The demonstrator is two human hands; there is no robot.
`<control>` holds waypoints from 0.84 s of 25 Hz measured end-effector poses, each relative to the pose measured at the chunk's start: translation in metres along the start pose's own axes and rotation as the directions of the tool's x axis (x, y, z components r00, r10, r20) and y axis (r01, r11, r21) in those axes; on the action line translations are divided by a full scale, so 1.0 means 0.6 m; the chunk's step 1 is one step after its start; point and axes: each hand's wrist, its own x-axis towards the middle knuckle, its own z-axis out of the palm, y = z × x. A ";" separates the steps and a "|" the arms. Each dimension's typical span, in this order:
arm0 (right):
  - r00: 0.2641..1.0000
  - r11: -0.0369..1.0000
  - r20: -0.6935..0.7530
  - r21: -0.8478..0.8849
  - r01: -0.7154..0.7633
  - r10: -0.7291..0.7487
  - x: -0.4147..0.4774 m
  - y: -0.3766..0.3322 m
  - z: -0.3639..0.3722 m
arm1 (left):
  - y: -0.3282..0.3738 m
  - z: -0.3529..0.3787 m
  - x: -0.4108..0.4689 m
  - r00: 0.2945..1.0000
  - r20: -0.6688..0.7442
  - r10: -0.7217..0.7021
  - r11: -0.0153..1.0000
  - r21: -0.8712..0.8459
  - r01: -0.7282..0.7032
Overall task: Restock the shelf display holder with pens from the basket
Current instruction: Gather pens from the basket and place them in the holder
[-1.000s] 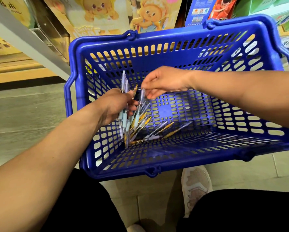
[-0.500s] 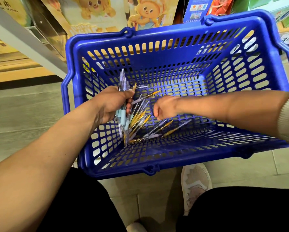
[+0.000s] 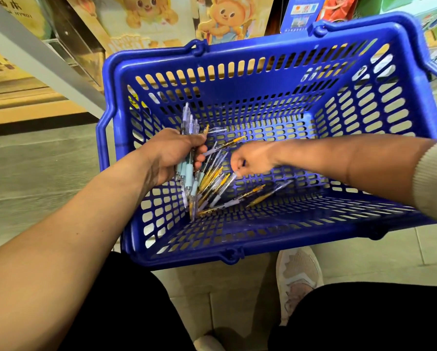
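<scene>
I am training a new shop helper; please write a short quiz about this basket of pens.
1. True or false: the left hand grips a bundle of clear plastic pens.
2. The loose yellow pens lie: A in the blue slotted plastic basket; B on a shelf; C on the tiles.
3. Fill in: the right hand reaches ___ the basket.
Key: 1 true; 2 A; 3 into.

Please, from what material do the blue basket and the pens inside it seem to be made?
Basket: moulded plastic by its look, blue and slightly glossy; the slotted walls and one-piece rim suggest it. Pens: clear plastic barrels, since the inside shows through. Their grip sleeves, pale blue or lilac, look matte, perhaps rubber; I cannot be sure.
</scene>
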 end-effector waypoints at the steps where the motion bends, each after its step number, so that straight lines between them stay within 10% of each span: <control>1: 1.000 0.991 -0.004 0.130 -0.009 0.009 -0.002 -0.003 -0.014 | 0.001 0.000 0.000 1.000 0.001 0.000 1.000 -0.008 0.000; 8: 0.977 0.593 -0.206 0.780 0.201 -0.060 -0.024 -0.027 -0.101 | -0.002 -0.001 0.003 1.000 -0.017 -0.014 1.000 -0.004 0.014; 15: 0.980 0.477 -0.201 0.861 0.176 -0.001 -0.021 -0.091 -0.121 | 0.001 0.004 -0.007 0.993 0.107 -0.044 0.998 -0.032 0.048; 18: 0.980 0.231 -0.188 0.953 0.197 -0.060 -0.021 -0.088 -0.115 | 0.008 0.001 -0.010 0.997 0.082 -0.009 0.998 -0.063 0.014; 19: 0.983 0.222 -0.179 0.957 0.185 -0.045 -0.019 -0.086 -0.108 | 0.011 -0.002 -0.010 0.998 0.059 0.015 0.996 -0.092 -0.010; 21: 0.981 0.645 -0.194 0.752 0.136 0.020 -0.012 -0.083 -0.077 | 0.018 -0.008 -0.011 0.997 0.035 0.062 0.986 -0.158 -0.056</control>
